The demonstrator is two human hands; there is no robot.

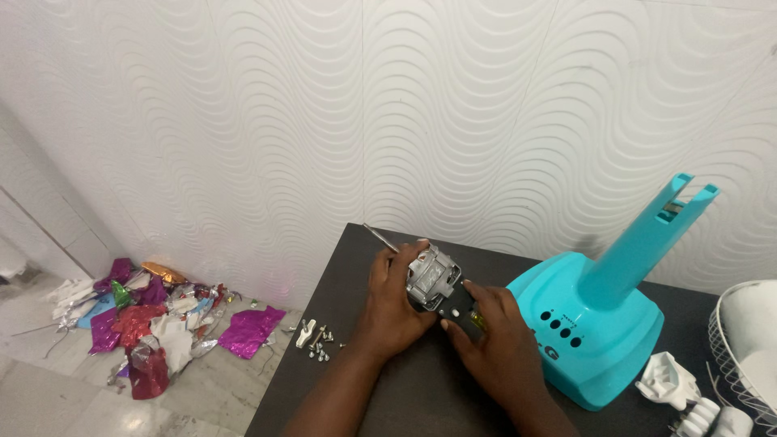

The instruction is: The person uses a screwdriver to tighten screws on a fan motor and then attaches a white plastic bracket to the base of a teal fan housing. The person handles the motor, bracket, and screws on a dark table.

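On the dark table point(388, 405) the left hand point(388, 311) wraps closed around the metal fan motor point(431, 277) (shaft pointing up-left, away), while the right hand point(494, 340) seems to grip a black-handled screwdriver point(463, 307) just beside it.

On the dark desk point(388, 405) we see the grey metal fan motor point(431, 277) at centre, small silver screws point(317, 338) to its left, the turquoise plastic fan base point(603, 320) to its right, the white wire fan guard point(749, 340) farthest right.

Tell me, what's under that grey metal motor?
The grey metal motor sits above a dark tabletop, gripped by both hands, left and right. Whether it touches the top is hidden.
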